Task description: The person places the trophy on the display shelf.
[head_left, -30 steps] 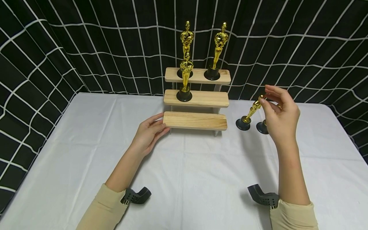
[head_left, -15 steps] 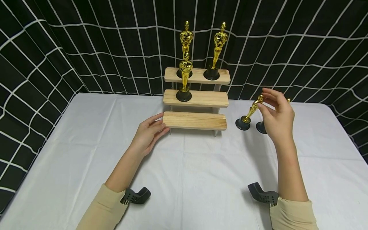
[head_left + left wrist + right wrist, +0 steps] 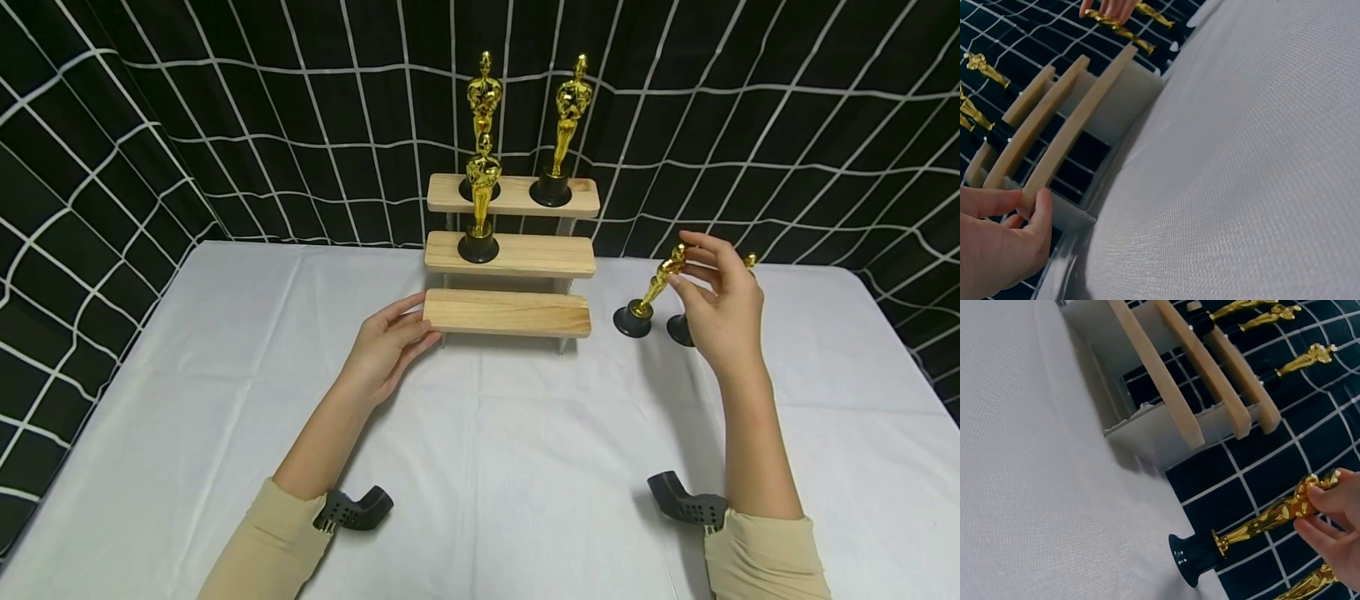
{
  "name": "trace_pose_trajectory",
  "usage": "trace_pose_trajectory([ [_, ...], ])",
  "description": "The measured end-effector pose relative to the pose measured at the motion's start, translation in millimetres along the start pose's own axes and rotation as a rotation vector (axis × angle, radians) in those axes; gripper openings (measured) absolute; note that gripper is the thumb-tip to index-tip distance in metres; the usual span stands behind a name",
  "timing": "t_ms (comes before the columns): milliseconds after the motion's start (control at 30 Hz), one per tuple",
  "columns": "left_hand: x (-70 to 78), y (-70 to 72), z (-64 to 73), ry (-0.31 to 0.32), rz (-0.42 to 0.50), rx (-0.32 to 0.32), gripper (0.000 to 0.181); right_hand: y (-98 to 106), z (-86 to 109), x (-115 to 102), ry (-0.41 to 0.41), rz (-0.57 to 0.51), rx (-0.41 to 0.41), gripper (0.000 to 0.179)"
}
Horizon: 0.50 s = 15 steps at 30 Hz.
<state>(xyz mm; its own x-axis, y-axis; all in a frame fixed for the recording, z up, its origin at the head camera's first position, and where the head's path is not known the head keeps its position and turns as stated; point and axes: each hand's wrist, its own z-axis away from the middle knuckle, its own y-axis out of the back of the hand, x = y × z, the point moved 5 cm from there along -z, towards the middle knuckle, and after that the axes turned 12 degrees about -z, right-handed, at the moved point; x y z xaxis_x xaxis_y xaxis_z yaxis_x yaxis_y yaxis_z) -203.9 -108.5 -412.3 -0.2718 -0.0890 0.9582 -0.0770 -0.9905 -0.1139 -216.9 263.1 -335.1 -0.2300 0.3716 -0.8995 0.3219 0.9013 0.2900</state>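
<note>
My left hand [image 3: 386, 350] grips the left end of the lowest wooden board [image 3: 510, 314] of a three-step display stand, thumb and fingers on its edge in the left wrist view. To the right of the stand, my right hand [image 3: 726, 308] pinches the upper body of a gold trophy statuette [image 3: 1266, 519] between thumb and fingers. Its round black base [image 3: 633, 319] is close to the cloth. Another gold statuette [image 3: 750, 260] is mostly hidden behind that hand, with its black base [image 3: 679, 331] partly showing.
On the top board [image 3: 517, 195] stand two gold statuettes, one at the left [image 3: 483, 96] and one at the right [image 3: 572, 108]. The middle board [image 3: 543, 257] bears one statuette [image 3: 482, 179] on its left. A white cloth [image 3: 480, 467] covers the table before a black, white-gridded curtain [image 3: 315, 108].
My right hand has moved slightly left and down, its fingers now lower on the statuette. The head of the statuette behind has come into view. My left hand keeps its grip.
</note>
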Motion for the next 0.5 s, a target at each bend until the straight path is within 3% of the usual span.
trace_pose_trajectory([
  [200,-1.0,0.4,-1.0,-0.003,0.001,-0.001,0.054,0.4,1.1,-2.4,0.037,-0.035,0.015,0.052],
  [500,0.4,-1.0,1.2,0.001,0.01,-0.005,0.054,1.4,2.0,-4.3,0.068,-0.001,0.037,0.045],
])
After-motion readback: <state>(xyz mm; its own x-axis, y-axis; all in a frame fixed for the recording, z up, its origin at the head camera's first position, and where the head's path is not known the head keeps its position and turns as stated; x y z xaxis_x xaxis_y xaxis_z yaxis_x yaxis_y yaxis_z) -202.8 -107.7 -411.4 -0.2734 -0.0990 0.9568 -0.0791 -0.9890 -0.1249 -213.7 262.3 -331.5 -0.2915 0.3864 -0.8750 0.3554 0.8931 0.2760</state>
